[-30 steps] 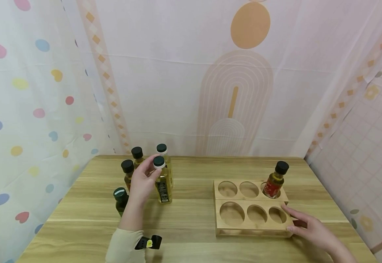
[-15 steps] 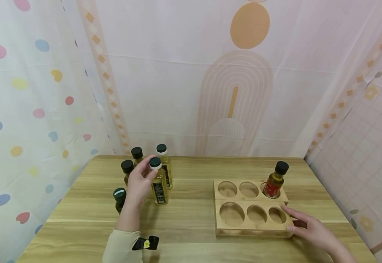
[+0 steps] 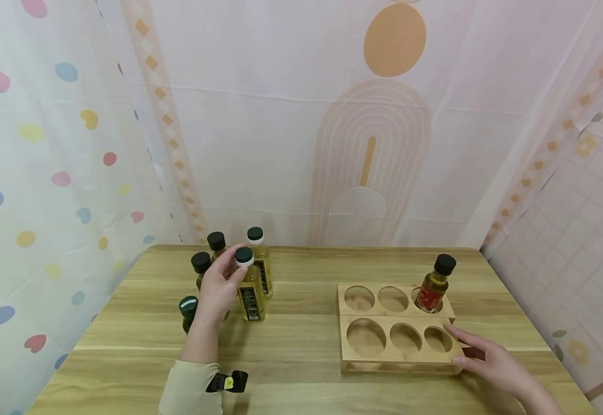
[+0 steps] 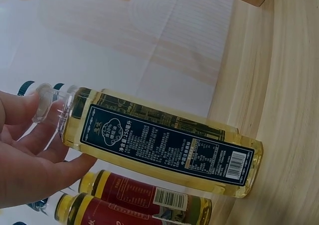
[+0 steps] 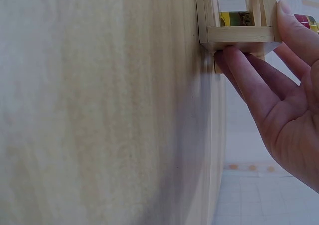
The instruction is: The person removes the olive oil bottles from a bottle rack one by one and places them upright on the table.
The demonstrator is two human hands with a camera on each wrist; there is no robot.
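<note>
My left hand (image 3: pixel 219 293) holds a clear bottle of pale yellow oil (image 3: pixel 252 300) by its neck, just under the dark green cap. In the left wrist view this oil bottle (image 4: pixel 164 142) shows a dark printed label, thumb and fingers round its neck. It stands upright in the head view; whether its base touches the table I cannot tell. A like oil bottle (image 3: pixel 263 266) is right behind it. At the right, my right hand (image 3: pixel 496 366) grips the end of a two-tier wooden bottle rack (image 3: pixel 400 356), thumb at the front corner. A red-labelled bottle (image 3: pixel 430 293) sits in the rack's back right hole.
Left of my left hand are two black-capped bottles (image 3: pixel 201 263) and a dark green-capped bottle (image 3: pixel 188 308). Red labels on bottles (image 4: pixel 132 192) show in the left wrist view. The rack has round holes of several sizes. A patterned curtain (image 3: pixel 281 144) hangs behind the table (image 3: pixel 301 380).
My left hand has shifted slightly left with the oil bottle, mostly in the first half second. My right hand and the rack have stayed in place.
</note>
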